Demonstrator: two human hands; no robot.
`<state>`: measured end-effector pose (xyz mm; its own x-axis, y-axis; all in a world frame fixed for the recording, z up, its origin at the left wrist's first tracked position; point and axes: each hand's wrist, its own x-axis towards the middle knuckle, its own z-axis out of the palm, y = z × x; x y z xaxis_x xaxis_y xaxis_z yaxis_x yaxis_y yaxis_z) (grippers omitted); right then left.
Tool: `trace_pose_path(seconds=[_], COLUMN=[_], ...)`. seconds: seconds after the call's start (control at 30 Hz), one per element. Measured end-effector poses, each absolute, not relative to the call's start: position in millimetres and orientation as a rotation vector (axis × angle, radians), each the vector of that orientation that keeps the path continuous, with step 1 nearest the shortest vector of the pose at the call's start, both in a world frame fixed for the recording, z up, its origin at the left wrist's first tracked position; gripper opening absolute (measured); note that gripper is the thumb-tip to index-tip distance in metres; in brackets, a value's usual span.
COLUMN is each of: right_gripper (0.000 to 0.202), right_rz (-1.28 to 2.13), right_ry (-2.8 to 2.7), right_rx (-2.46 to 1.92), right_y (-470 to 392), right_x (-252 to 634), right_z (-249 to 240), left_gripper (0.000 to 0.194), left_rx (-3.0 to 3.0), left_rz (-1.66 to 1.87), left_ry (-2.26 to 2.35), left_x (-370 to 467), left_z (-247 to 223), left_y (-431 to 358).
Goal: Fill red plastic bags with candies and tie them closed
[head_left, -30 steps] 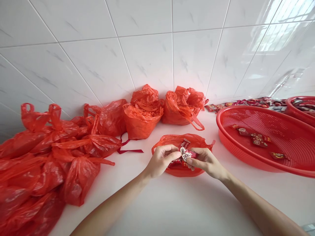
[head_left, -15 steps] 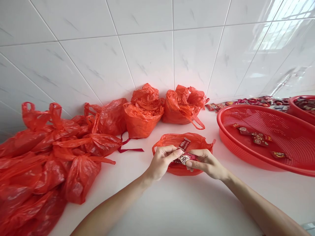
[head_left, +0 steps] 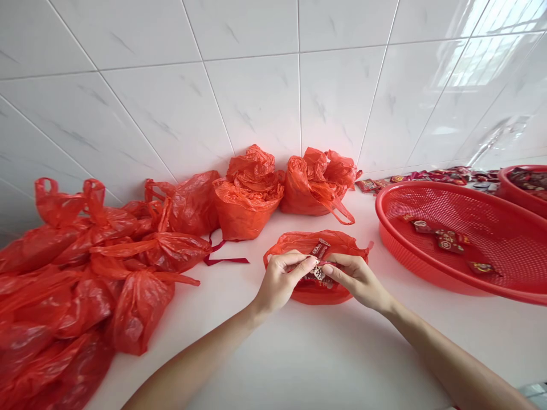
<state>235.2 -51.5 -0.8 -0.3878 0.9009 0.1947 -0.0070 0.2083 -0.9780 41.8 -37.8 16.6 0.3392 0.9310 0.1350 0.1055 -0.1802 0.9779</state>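
My left hand (head_left: 283, 279) and my right hand (head_left: 356, 279) meet over an open red plastic bag (head_left: 290, 242). Both are closed, thumbs and fingers pinching the upper edge of a small dark red packet (head_left: 319, 272) with white and pale print. My fingers cover part of that packet. Another dark red packet (head_left: 321, 248), narrow and white-lettered, lies in the bag just behind my fingertips. The rest of the bag's contents is largely hidden by my hands.
Tied red bags (head_left: 143, 310) heap up on the left. Several fuller bags (head_left: 248, 210) stand against the tiled wall. On the right is a red mesh basket (head_left: 427, 273) with a few packets (head_left: 448, 240); loose packets (head_left: 448, 175) lie behind it. A dark red ribbon (head_left: 226, 261) lies left of the open bag.
The packet between my hands has tipped, so its printed face shows at a different angle. My right fingers have moved up slightly to its upper edge.
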Motion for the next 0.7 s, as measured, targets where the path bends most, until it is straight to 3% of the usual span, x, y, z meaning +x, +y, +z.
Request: trace_pose_path(seconds=[0.53,0.7], right_gripper=[0.044,0.042], right_rz=[1.311,1.273], right_ry=[-1.525,-1.474], right_rx=[-0.838,-0.89], right_y=[-54.4,-53.3], right_x=[232.7,234.9], right_z=[-0.9,-1.2], left_gripper=[0.042,0.029], left_rx=[1.305,1.384], left_rz=[1.054,0.953], left_ry=[0.858,0.782], left_x=[46.1,43.0], left_z=[10.9,16.0], left_y=[-41.4,-39.4])
